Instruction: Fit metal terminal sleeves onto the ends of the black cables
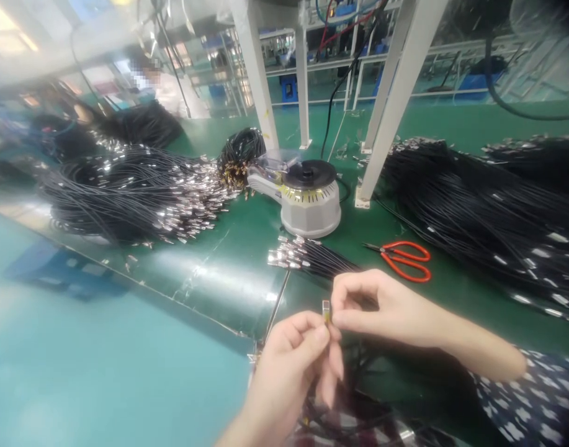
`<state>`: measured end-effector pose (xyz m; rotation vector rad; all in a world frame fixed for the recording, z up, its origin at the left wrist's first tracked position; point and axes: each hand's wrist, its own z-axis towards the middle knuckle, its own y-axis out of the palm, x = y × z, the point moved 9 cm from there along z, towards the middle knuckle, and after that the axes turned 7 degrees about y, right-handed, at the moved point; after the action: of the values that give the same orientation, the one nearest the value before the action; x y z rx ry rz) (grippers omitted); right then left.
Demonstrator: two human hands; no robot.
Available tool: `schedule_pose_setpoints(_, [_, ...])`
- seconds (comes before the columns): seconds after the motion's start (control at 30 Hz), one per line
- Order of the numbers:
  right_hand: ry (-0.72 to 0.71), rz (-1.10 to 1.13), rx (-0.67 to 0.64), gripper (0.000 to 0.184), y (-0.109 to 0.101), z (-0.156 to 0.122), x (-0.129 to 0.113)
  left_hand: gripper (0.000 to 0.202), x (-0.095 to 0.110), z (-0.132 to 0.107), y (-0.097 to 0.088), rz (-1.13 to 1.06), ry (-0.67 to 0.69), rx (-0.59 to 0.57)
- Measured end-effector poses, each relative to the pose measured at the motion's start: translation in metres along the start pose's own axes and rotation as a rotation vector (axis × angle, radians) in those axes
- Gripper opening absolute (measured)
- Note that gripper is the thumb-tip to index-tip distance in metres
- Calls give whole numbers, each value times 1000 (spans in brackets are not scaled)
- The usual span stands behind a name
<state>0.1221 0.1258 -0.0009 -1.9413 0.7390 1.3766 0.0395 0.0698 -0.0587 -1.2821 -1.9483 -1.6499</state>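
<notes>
Silvery metal, the small connector (326, 307) stood pinched in the left hand's (286, 357) fingers, long axis nearly upright, squared end up; the right hand (389, 307) curled beside it, its grip unclear. Beyond, snips (386, 250) lay on the tabletop (237, 298).

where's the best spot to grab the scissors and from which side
Probably the red handles of the scissors, coming from the near right and above: the two loops spread open toward the right, while the pointed blades face left. They appear to lie flat on the green table.
</notes>
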Motion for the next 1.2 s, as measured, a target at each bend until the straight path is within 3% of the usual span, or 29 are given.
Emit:
schedule_pose_setpoints(0.17, [-10,-29,18,15,-2,0,-1,23,-1,-2,0,17,-4,6])
schedule_pose_setpoints(0.93, [51,38,91,17,2,0,5,22,3,-3,2,33,1,1])
schedule_pose_setpoints(1.2, [134,29,212,18,6,-6,14,25,8,-4,-7,247,93,48])
